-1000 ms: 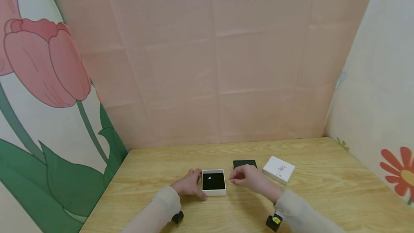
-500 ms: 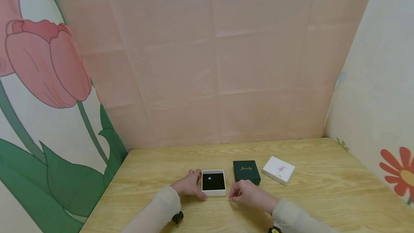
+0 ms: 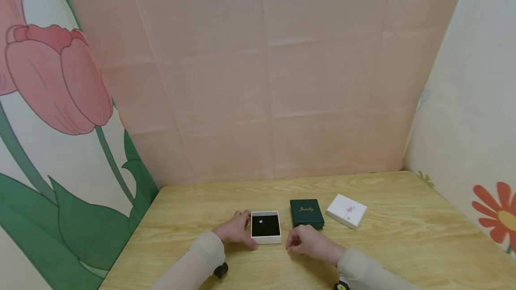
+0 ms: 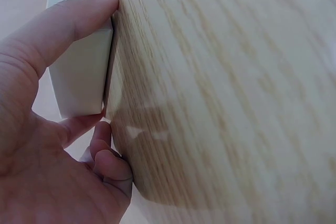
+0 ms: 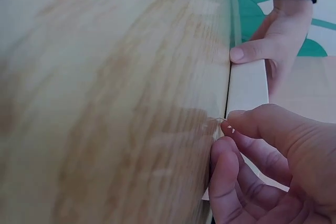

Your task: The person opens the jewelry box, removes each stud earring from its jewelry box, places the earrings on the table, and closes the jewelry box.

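Observation:
A small white box [image 3: 266, 240] without its lid stands on the table, lined with a black pad [image 3: 269, 229]. On the pad's upper left sits a tiny silver star-shaped piece [image 3: 260, 221]. My left hand [image 3: 235, 230] grips the box by its left side, thumb along the near corner and fingers behind. Just right of the box, low over the tabletop, my right hand [image 3: 312, 242] pinches a tiny thin-wired earring [image 5: 231, 127] between thumb and index finger. The right wrist view shows its wire and a small bright part; the rest is hidden by the fingertips.
Behind my right hand lies a dark green box [image 3: 306, 212] with gold "Jewelry" lettering. To its right is a white lid [image 3: 346, 211] with a pink flower print. The wooden table [image 3: 209, 205] ends at a pink backdrop [image 3: 266, 102].
My right hand has come down and toward me, from in front of the green box to the tabletop, uncovering that box. In the last half second it barely moves. My left hand keeps still.

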Demonstrator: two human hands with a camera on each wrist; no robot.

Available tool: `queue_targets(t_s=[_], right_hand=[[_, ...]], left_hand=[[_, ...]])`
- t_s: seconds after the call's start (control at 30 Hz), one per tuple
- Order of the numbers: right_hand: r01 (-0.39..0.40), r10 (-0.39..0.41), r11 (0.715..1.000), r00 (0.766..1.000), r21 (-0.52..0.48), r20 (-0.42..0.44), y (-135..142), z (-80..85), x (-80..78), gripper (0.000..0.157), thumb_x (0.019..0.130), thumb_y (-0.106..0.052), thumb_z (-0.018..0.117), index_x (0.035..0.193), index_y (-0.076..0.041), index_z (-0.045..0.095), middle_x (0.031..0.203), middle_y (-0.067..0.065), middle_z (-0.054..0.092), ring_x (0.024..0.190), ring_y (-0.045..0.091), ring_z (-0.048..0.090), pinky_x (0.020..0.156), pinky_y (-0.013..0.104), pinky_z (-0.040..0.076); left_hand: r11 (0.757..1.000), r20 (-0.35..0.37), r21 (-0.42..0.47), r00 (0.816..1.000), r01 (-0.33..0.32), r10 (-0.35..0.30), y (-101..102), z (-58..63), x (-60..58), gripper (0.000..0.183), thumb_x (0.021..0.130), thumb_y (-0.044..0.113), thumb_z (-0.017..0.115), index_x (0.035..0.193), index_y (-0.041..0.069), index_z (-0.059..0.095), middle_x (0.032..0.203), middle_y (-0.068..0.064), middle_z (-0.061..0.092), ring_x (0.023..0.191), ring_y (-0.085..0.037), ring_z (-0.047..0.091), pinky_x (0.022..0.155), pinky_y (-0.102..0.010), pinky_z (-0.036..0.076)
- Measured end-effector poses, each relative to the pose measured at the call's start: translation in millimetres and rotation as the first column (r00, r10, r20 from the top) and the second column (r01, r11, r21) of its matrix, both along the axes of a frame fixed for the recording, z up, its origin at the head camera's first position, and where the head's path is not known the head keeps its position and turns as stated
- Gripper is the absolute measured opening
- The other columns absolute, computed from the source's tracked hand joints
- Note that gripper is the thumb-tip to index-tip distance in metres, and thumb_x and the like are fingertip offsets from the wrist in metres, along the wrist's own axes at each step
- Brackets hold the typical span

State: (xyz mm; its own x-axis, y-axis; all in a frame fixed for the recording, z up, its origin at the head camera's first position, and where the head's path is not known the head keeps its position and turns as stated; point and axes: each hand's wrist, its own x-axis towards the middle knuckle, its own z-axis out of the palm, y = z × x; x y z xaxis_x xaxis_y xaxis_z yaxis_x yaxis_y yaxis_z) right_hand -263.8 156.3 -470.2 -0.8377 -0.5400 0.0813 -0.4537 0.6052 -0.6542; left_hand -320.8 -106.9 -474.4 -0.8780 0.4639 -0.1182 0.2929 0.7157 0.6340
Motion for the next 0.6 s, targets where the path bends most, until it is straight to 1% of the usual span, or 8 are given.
queue_targets(t_s=[0.13,0.27,0.5,0.6], right_hand=[[0.011,-0.011,1.000,1.000,-0.001,0.016,-0.4,-1.8,-0.2,0.012,0.080,-0.001,0.073,0.075,-0.010,0.067,0.069,-0.008,0.060,0.059,0.001,0.048,0.051,0.020,0.042],[0.014,-0.014,1.000,1.000,0.012,0.023,-0.4,-3.4,-1.2,0.013,0.080,0.000,0.073,0.075,-0.011,0.066,0.069,-0.009,0.059,0.061,0.001,0.049,0.053,0.020,0.042],[0.024,-0.025,1.000,0.996,0.007,0.090,-1.3,-2.2,-2.6,0.013,0.080,0.001,0.073,0.080,-0.011,0.065,0.070,-0.007,0.059,0.062,0.006,0.050,0.054,0.021,0.042],[0.025,-0.025,1.000,0.994,0.004,0.104,-1.3,-1.3,-2.5,0.013,0.081,0.000,0.073,0.081,-0.010,0.066,0.071,-0.006,0.059,0.063,0.007,0.051,0.055,0.021,0.042]], left_hand=[[1.000,0.005,-0.001,1.000,0.000,0.000,-0.3,0.6,0.2,0.086,0.058,0.024,0.091,0.127,0.006,0.045,0.108,-0.010,0.043,0.096,-0.023,0.047,0.087,-0.045,0.045],[1.000,0.020,-0.003,1.000,-0.006,0.006,-0.5,0.9,-0.2,0.090,0.058,0.026,0.091,0.132,0.006,0.043,0.111,-0.010,0.043,0.099,-0.024,0.047,0.090,-0.047,0.045],[1.000,0.038,0.007,0.999,-0.013,0.012,-0.3,3.1,0.5,0.089,0.059,0.024,0.091,0.132,0.006,0.043,0.112,-0.011,0.043,0.099,-0.025,0.047,0.091,-0.049,0.045],[1.000,0.041,0.003,0.999,-0.013,0.013,-0.4,3.8,1.1,0.089,0.059,0.024,0.091,0.132,0.007,0.043,0.112,-0.011,0.043,0.099,-0.025,0.047,0.092,-0.048,0.045]])
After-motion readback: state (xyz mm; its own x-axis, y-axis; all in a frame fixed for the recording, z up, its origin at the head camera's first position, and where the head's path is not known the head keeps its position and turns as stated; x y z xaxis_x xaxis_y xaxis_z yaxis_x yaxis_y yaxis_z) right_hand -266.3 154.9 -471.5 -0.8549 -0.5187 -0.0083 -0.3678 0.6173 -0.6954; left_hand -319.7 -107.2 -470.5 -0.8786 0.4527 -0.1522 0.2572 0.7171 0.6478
